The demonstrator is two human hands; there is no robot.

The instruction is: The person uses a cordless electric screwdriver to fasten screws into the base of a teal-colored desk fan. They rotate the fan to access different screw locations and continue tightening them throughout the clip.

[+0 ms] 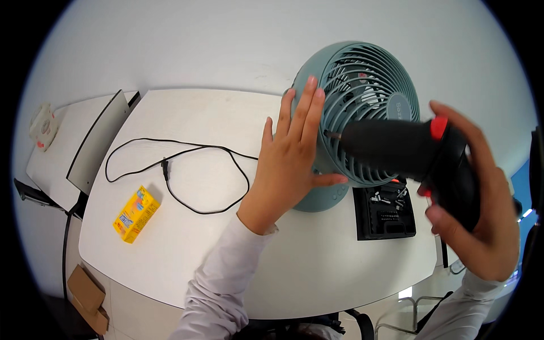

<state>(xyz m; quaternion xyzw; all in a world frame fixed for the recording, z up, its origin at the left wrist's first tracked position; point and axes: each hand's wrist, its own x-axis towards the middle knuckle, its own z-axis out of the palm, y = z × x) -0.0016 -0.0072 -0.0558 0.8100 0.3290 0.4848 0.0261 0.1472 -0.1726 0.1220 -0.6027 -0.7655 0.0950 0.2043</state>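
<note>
The left hand (pixel 289 156) lies spread against the fan (pixel 365 93), just ahead and rightward of it — the right hand (pixel 492 226), farther off, grips a black power screwdriver (pixel 396 146), long axis pointing left, tip just beside the left hand's fingers.

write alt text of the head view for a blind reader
A left hand rests spread against a grey-green fan while the right hand holds a black power screwdriver in front of it. On the white table lie a black cord, a yellow box and a black tool case.
</note>
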